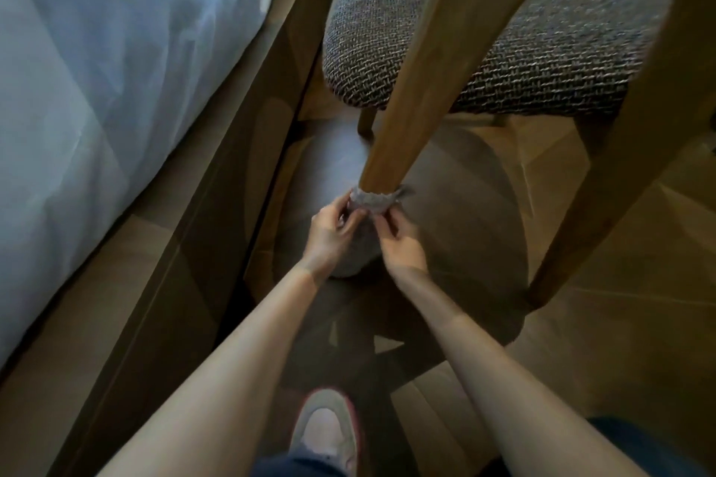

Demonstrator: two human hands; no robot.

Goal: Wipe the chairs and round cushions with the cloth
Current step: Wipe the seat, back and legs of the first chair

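One cloth [372, 201] round chair leg [410, 97]; bed [97, 50] beside.

The scene is dim and warm, with daylight brightening the white bedding [97, 70] at left. A broad shadow covers the floor [620, 321] under the chair [426, 70]. Wide-angle distortion bends the edges, and detail is soft.

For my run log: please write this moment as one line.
chair leg; cloth wrapped round its lower end; left hand and right hand hold cloth
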